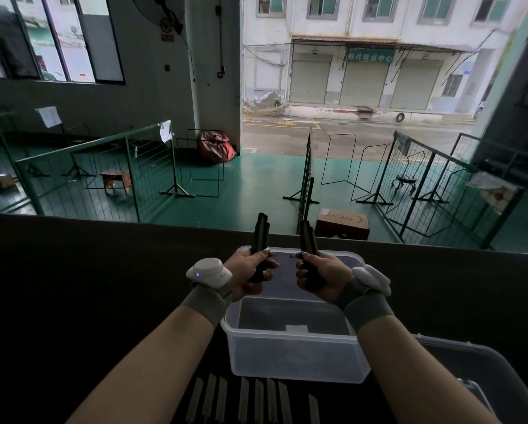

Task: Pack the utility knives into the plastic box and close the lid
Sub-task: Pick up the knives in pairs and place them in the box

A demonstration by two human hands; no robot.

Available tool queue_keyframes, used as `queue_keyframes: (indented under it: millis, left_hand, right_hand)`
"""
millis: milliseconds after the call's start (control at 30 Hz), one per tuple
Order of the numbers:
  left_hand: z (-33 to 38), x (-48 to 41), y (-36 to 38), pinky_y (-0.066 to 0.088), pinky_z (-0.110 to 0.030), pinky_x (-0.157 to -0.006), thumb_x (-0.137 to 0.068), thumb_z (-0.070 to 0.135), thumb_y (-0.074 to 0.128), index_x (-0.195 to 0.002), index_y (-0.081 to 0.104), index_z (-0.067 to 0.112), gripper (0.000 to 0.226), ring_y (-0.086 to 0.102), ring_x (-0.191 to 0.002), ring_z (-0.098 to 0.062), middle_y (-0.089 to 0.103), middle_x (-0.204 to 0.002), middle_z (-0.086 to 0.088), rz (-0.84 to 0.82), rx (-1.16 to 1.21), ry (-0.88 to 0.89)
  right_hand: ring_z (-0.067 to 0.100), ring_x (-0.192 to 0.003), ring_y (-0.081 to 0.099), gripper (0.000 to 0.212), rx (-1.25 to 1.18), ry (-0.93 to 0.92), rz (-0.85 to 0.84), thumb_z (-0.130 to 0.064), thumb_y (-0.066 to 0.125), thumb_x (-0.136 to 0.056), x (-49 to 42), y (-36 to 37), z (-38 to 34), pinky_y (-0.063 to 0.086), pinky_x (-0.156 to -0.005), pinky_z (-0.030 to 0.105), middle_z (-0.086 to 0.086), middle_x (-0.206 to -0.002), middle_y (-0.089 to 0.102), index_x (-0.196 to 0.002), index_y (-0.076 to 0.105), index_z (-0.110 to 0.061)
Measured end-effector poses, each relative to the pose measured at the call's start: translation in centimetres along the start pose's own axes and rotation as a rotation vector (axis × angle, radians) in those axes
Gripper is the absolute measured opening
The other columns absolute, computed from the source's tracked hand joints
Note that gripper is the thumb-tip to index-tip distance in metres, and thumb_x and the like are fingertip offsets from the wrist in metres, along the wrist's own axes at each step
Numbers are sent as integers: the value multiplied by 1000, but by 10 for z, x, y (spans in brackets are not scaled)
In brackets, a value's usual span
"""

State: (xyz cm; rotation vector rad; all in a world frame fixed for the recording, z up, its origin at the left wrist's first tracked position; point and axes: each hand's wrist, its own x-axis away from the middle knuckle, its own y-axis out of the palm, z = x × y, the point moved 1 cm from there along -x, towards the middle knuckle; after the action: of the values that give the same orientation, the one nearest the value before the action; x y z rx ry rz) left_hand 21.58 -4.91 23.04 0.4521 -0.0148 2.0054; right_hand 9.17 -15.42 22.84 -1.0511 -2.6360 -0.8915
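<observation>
A clear plastic box (296,359) stands open on the dark table in front of me. My left hand (250,275) grips a dark utility knife (261,234) that points up and away, above the box's far left. My right hand (319,278) grips a second dark utility knife (308,240) the same way, above the far right. Both hands hover over the box's far side, close together but apart. Several more utility knives (250,399) lie in a row on the table just in front of the box. The clear lid (483,374) lies at the right.
The dark table (88,286) ends at a far edge beyond the box. Past it, a green floor holds wire fence panels (103,172) and a cardboard box (342,224). White trackers are strapped to both wrists.
</observation>
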Motion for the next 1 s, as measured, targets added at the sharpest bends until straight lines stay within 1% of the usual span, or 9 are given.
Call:
queue_keyframes:
  millis: [233, 400, 533, 600, 667, 767, 833, 900, 1000]
  left_hand:
    - [5, -7, 0, 29, -10, -32, -100, 17, 41, -117, 39, 9, 19, 49, -44, -6, 55, -84, -4, 43, 27, 13]
    - [9, -12, -3, 31, -10, -32, -101, 13, 38, -124, 37, 11, 23, 46, -59, -12, 51, -90, -6, 3, 62, 28]
    - [6, -18, -5, 46, -21, -42, -101, 21, 39, -126, 41, 8, 28, 53, -65, -16, 57, -86, -7, 11, 56, 17]
    - [3, -25, -6, 55, -29, -54, -102, 28, 35, -121, 45, 6, 31, 58, -66, -18, 62, -79, -8, 51, 96, -33]
    - [-1, -35, -7, 54, -32, -62, -103, 32, 31, -109, 50, 4, 34, 60, -66, -18, 67, -68, -7, 97, 116, -83]
    - [-10, -45, -7, 47, -27, -62, -103, 29, 29, -85, 54, 3, 40, 55, -66, -17, 61, -72, -9, 187, 73, -79]
    - [-17, -57, -9, 44, -25, -60, -102, 28, 34, -82, 59, 3, 41, 50, -63, -17, 54, -73, -8, 261, -9, -44]
    - [-25, -73, -14, 43, -26, -61, -101, 29, 39, -95, 67, -1, 41, 48, -62, -15, 51, -70, -5, 311, -148, -23]
    - [-35, -89, -17, 43, -28, -76, -100, 26, 43, -113, 65, -5, 40, 49, -69, -12, 54, -75, -1, 317, -244, -39]
  right_hand:
    - [14, -57, 41, 19, 47, -60, -13, -1, 34, -99, -3, 1, -9, 40, -40, 22, 7, -70, 43, -88, 50, -5]
    - [16, -63, 46, 19, 11, -134, -16, 4, 36, -97, -14, 0, -14, 45, -43, 24, 9, -77, 49, -90, 50, -7]
    - [19, -67, 54, 10, 34, -138, -41, -5, 40, -98, -21, -1, -14, 50, -50, 26, 13, -82, 55, -95, 49, -6]
    - [22, -61, 56, 17, 91, -100, -9, -17, 37, -101, -25, 0, -13, 48, -48, 28, 17, -79, 58, -97, 48, -5]
    - [25, -59, 56, 28, 187, -70, 62, -24, 33, -103, -35, -3, -12, 46, -49, 29, 20, -75, 59, -91, 48, -4]
    - [23, -59, 56, 38, 359, -63, 155, -27, 31, -103, -49, -10, -9, 43, -50, 28, 17, -70, 60, -81, 51, -3]
    - [20, -56, 54, 39, 487, -86, 211, -25, 36, -102, -63, -20, -7, 44, -50, 24, 14, -68, 59, -83, 56, 3]
    - [20, -55, 53, 33, 556, -93, 255, -23, 42, -100, -76, -31, -3, 45, -51, 24, 12, -67, 58, -92, 60, 4]
    - [22, -58, 58, 32, 611, -40, 268, -27, 53, -95, -91, -49, 4, 54, -57, 28, 10, -69, 63, -94, 66, 3]
